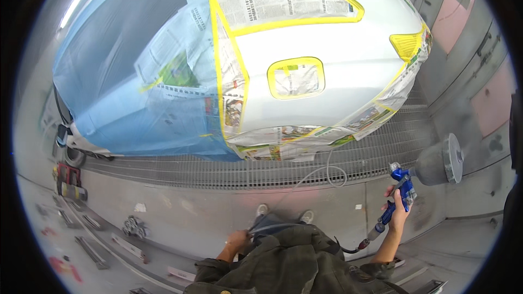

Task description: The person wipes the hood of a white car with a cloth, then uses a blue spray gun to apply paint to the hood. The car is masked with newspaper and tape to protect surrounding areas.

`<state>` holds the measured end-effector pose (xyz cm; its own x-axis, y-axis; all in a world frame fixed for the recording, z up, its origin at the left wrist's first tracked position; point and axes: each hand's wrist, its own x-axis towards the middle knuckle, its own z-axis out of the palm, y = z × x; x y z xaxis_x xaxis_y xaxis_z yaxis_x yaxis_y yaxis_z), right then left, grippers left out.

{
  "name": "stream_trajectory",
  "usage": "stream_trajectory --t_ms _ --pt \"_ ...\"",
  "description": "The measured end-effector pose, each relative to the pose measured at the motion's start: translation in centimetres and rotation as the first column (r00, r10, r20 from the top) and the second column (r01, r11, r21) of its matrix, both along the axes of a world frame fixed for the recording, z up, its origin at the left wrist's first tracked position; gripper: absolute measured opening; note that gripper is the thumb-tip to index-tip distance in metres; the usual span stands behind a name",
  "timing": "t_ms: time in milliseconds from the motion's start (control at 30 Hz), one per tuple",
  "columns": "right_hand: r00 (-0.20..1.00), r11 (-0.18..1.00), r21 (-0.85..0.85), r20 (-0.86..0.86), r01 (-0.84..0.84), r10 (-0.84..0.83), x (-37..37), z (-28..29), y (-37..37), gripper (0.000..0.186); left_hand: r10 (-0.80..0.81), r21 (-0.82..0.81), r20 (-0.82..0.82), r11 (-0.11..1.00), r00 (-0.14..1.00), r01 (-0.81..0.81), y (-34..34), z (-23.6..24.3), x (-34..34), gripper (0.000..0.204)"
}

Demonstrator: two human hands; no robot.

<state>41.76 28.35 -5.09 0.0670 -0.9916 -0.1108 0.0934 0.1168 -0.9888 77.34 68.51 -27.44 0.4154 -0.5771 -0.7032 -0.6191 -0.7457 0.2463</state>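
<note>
My right hand [400,219] is wrapped round the grip of a blue spray gun [404,188], held out to the right, away from the car. A grey paint cup [433,162] with a round pale lid is fixed to the gun, tilted sideways. From the grip's lower end a dark air hose [347,250] runs back toward my body. Near my waist my left hand [237,239] is closed on a pale hose [278,225]. Ahead stands a car with a glossy white rear side panel [348,76]. Yellow tape and newspaper mask its window [289,5], fuel flap [297,80] and tail light [407,46].
Blue plastic sheeting [163,114] covers the car's left part. A floor grating [261,173] runs along it, with a hose loop [336,177] lying across. Red equipment [68,177] stands at the left. Metal rails [117,253] lie lower left. Booth walls [479,98] close off the right.
</note>
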Motion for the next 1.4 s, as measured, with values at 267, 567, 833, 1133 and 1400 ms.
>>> stream_trajectory --t_ms 267,567,833,1133,1400 --pt "0.960 0.963 0.031 0.093 -0.267 0.263 8.6 0.9 5.2 0.031 -0.045 -0.027 0.033 0.999 0.998 0.046 2.4 2.2 7.4 0.045" --pt "0.924 0.931 0.108 0.206 -0.349 0.322 14.0 -1.5 10.0 0.033 -0.077 0.068 0.036 0.995 0.996 0.075 3.7 4.7 14.4 0.046" --pt "0.964 0.988 0.143 0.266 -0.063 0.023 16.6 -9.4 12.5 0.034 -0.207 0.174 0.067 0.966 0.976 0.193 2.9 5.2 21.3 0.047" --pt "0.917 0.955 0.177 0.366 -0.238 0.160 19.5 -15.8 13.7 0.037 -0.232 0.032 0.189 0.973 0.954 0.231 -0.5 2.2 23.6 0.038" --pt "0.908 0.977 0.093 0.395 -0.190 0.139 21.3 -19.6 12.4 0.059 -0.159 0.135 0.110 0.980 0.981 0.144 0.8 0.3 22.8 0.038"
